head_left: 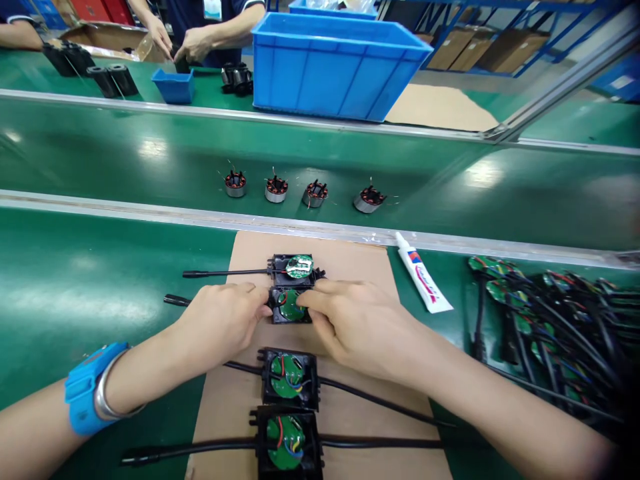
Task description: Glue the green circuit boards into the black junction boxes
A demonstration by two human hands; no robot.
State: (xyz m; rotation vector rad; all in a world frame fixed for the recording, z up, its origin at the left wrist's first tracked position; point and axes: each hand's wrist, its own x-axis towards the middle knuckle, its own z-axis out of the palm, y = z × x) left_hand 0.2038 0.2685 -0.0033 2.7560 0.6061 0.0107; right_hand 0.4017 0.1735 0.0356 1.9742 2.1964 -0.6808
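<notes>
My left hand (231, 313) is closed at the left side of a black plastic housing, where its cable comes out; its fingertips pinch there. Inside that housing lies a round green circuit board (290, 305). My right hand (345, 313) reaches over the housing's right side, thumb and index finger bent at the board's edge; what they grip is hidden. Just behind sits another black housing (280, 261) with a board showing a white patch. Nearer me are two more housings, one (314, 380) behind the other (315, 460), each with a green board, coloured wires and black cables both ways.
Under the housings lies a cardboard sheet (220, 400). A white tube (425, 277) and a heap of boards with black cables (555, 327) are at right. Several copper-wound stators (276, 188) stand on the green strip beyond the rail. A blue bin (330, 73) and a co-worker's hands (195, 45) are farther back.
</notes>
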